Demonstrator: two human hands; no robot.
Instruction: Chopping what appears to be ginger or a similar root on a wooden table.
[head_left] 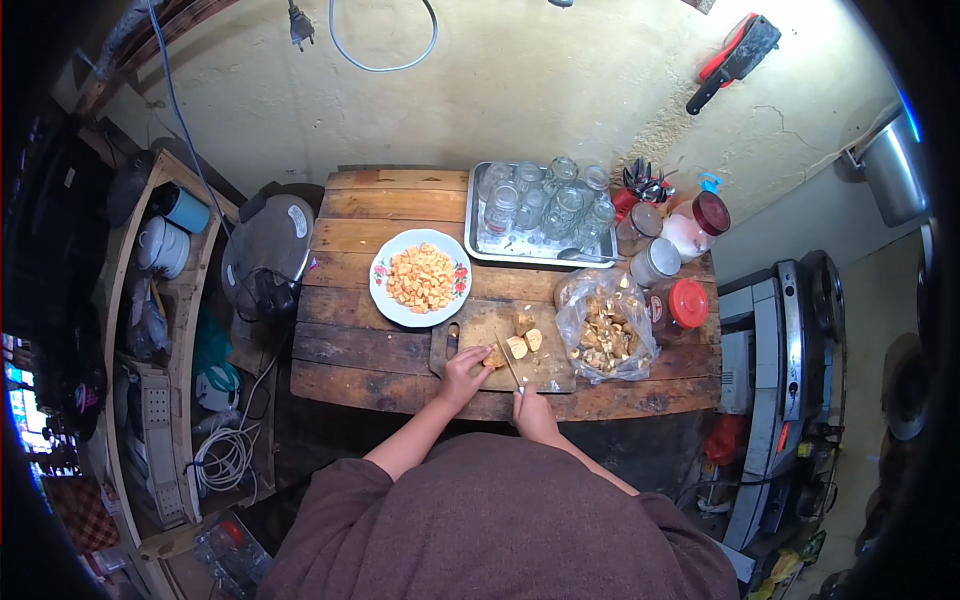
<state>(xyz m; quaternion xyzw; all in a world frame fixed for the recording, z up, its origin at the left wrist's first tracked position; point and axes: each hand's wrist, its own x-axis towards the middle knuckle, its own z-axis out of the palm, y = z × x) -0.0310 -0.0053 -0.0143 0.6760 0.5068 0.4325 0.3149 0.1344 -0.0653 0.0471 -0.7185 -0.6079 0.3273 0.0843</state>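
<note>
On the wooden cutting board (470, 318) at the table's front edge, my left hand (466, 374) presses its fingers round a piece of sweet potato (494, 357). My right hand (534, 410) grips a knife (510, 366) by the handle, its blade pointing away from me, close beside that piece. Right of the blade lie cut chunks of sweet potato (534, 340), pale orange inside with brownish skin. Behind the board, a white flowered plate (381, 297) holds many small orange cubes (420, 277). A clear plastic bag (640, 365) of pale and brown scraps sits against the board's right side.
A metal tray (484, 250) of upturned-looking glasses stands at the table's back. Several jars, one red-lidded jar (686, 303), line the right edge near a cutlery holder (648, 184). Shelves (190, 370) stand left, a stove (790, 340) right. A cleaver (735, 62) hangs on the wall.
</note>
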